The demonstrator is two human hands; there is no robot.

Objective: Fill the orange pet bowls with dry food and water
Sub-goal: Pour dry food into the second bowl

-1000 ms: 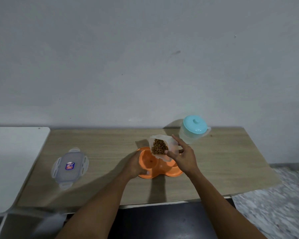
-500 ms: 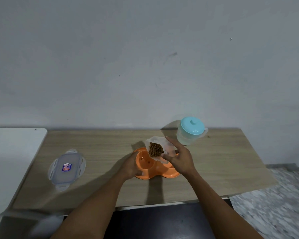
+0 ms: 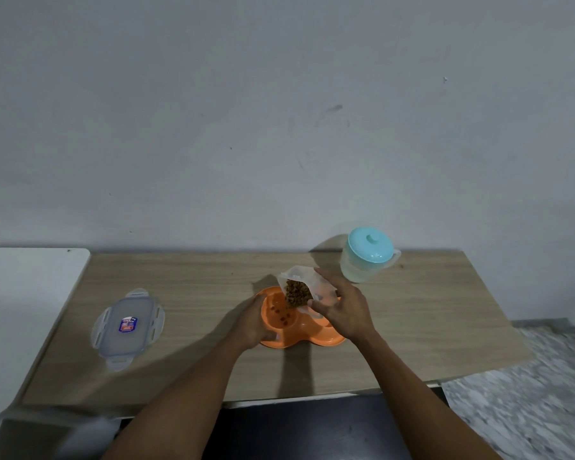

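Note:
An orange double pet bowl [image 3: 326, 338] sits mid-table. My left hand [image 3: 253, 322] grips its left rim. My right hand [image 3: 344, 310] holds a clear plastic container [image 3: 307, 280] of brown dry food [image 3: 296, 293], tilted to the left over the left bowl. A few brown pieces lie or fall in the left bowl [image 3: 281, 318]. The right bowl is mostly hidden behind my right hand. A clear water jug with a light blue lid [image 3: 369, 244] stands at the back right, apart from both hands.
A clear container lid [image 3: 127, 327] with a small label lies flat on the left part of the wooden table [image 3: 429, 310]. A white table [image 3: 20, 293] adjoins on the left. Speckled floor shows at the right.
The food container has tipped further to the left over the left bowl, and brown pieces now show in that bowl. My left hand stays on the rim.

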